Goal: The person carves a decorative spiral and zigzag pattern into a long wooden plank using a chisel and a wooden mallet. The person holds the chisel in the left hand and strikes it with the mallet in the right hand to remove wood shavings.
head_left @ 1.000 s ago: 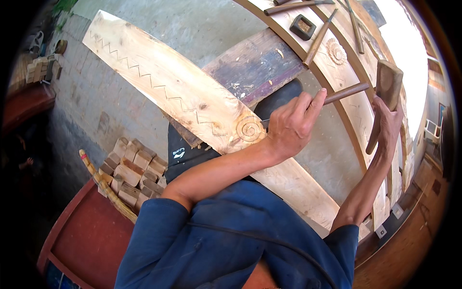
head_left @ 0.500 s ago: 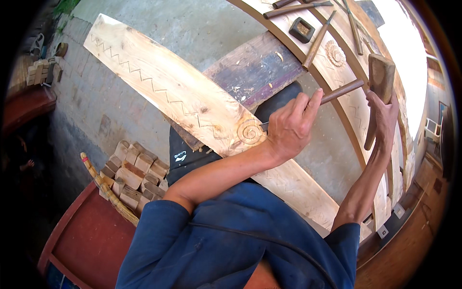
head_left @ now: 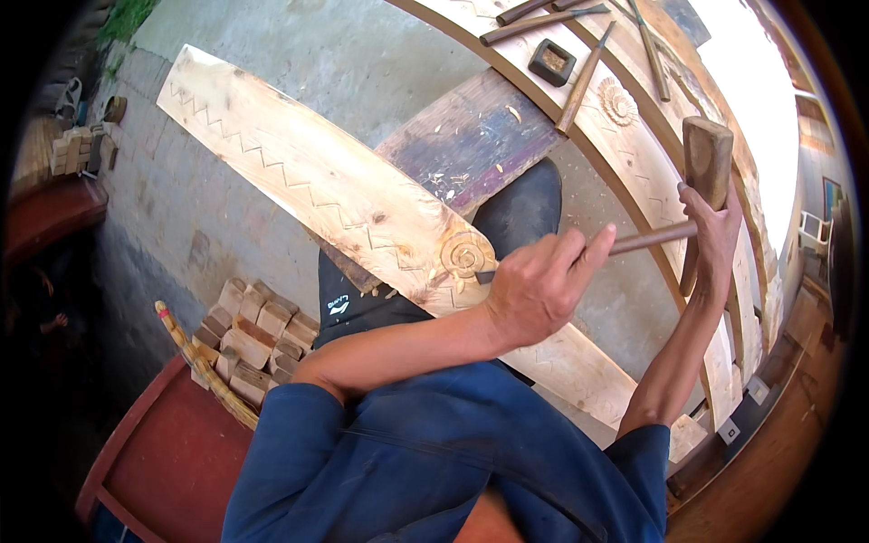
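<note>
A long pale board with a zigzag line lies diagonally across my legs and a worn painted plank. My left hand is closed round a chisel with a long wooden handle, its blade at the lower right of a carved spiral on the board, among pale chips. My right hand grips a worn wooden mallet at the right, beside the far end of the chisel's handle. My left fingers hide part of the chisel.
Curved boards at the right bear a carved flower, several chisels and a dark square box. At lower left are a pile of wooden blocks, a bamboo stick and a red bench. A dim figure is at far left.
My left hand and the chisel have shifted downward, the blade moving from the spiral's right side to its lower right. The mallet has risen a little, then moved slightly down and left.
</note>
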### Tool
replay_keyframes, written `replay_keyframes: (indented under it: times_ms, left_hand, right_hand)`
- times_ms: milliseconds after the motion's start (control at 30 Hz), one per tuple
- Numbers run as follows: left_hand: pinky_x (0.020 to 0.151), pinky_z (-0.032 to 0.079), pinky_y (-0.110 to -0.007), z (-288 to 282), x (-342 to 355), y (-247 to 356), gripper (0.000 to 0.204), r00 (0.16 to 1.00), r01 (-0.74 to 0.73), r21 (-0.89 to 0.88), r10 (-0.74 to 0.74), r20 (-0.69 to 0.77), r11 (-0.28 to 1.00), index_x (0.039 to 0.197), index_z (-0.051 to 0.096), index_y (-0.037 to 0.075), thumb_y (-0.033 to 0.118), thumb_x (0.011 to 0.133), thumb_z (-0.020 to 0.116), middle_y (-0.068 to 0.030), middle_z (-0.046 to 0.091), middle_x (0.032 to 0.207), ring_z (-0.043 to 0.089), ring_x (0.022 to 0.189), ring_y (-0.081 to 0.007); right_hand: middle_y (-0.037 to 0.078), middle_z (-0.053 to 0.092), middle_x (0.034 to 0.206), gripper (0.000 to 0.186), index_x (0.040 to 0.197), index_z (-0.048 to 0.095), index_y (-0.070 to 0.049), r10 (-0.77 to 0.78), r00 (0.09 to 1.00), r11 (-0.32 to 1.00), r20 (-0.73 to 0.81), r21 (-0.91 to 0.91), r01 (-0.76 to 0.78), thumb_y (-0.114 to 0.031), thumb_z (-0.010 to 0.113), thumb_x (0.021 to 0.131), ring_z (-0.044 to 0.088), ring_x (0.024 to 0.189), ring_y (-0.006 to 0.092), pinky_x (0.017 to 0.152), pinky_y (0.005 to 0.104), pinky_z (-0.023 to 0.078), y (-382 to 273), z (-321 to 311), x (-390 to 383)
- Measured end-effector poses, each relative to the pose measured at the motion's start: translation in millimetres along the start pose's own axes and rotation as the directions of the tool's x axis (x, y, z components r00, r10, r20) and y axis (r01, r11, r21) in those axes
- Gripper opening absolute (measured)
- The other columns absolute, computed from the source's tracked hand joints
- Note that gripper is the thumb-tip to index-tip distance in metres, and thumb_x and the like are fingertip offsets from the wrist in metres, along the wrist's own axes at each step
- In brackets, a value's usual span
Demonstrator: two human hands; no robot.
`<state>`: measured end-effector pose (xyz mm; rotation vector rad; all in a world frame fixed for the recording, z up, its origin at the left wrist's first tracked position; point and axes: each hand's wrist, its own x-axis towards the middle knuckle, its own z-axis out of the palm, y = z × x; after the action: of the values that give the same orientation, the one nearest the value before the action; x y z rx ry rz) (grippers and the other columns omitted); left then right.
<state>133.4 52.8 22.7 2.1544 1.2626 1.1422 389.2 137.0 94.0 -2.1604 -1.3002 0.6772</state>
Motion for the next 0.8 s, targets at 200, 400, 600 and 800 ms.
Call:
replay_keyframes:
  times_ms: [200, 400, 600, 800]
  left_hand:
    - [0.048, 0.045, -0.031, 8.3, -7.3, 9.6, 0.058, 0.987, -0.155, -0.095, 0.158, 0.031, 0.983, 0.14, 0.067, 0.005, 0.005, 0.082, 0.068, -0.003, 0.052, 0.082, 0.055, 0.061, -0.0157]
    - [0.048, 0.046, -0.032, 31.9, 3.0, -9.8, 0.059, 0.994, -0.108, -0.057, 0.106, -0.035, 0.993, 0.14, 0.066, 0.006, 0.004, 0.081, 0.07, -0.0039, 0.053, 0.081, 0.057, 0.062, -0.018]
    - [0.051, 0.05, -0.033, 35.4, 5.7, -15.1, 0.057, 0.998, -0.059, -0.07, 0.056, -0.036, 0.996, 0.137, 0.068, 0.006, 0.002, 0.081, 0.07, -0.0053, 0.055, 0.083, 0.061, 0.065, -0.02]
    - [0.052, 0.05, -0.033, 34.6, 6.7, -16.6, 0.053, 0.999, -0.038, -0.078, 0.037, -0.018, 0.996, 0.136, 0.069, 0.006, 0.004, 0.083, 0.072, -0.0055, 0.055, 0.083, 0.062, 0.066, -0.0203]
  right_hand:
    - [0.006, 0.072, 0.1, 0.055, 0.129, 0.069, 0.0, 0.031, 0.999, 0.999, -0.045, 0.019, -0.03, -0.022, 0.082, 0.08, 0.06, 0.083, 0.0147, 0.078, 0.0323, 0.051, 22.3, -3.8, -15.6]
    - [0.01, 0.073, 0.109, 0.06, 0.134, 0.066, 0.001, 0.131, 0.991, 0.991, -0.033, 0.029, -0.13, -0.021, 0.082, 0.08, 0.065, 0.096, 0.0196, 0.091, 0.0357, 0.051, 14.5, 0.8, -28.7]
    - [0.012, 0.072, 0.114, 0.061, 0.135, 0.066, 0.001, 0.082, 0.996, 0.996, -0.026, 0.033, -0.081, -0.022, 0.082, 0.081, 0.065, 0.105, 0.0237, 0.1, 0.0379, 0.049, 28.7, 3.0, -22.7]
    - [0.011, 0.072, 0.112, 0.057, 0.135, 0.066, 0.0, 0.073, 0.997, 0.997, -0.032, 0.017, -0.073, -0.02, 0.08, 0.083, 0.065, 0.102, 0.0226, 0.099, 0.0372, 0.05, 26.2, 5.2, -22.5]
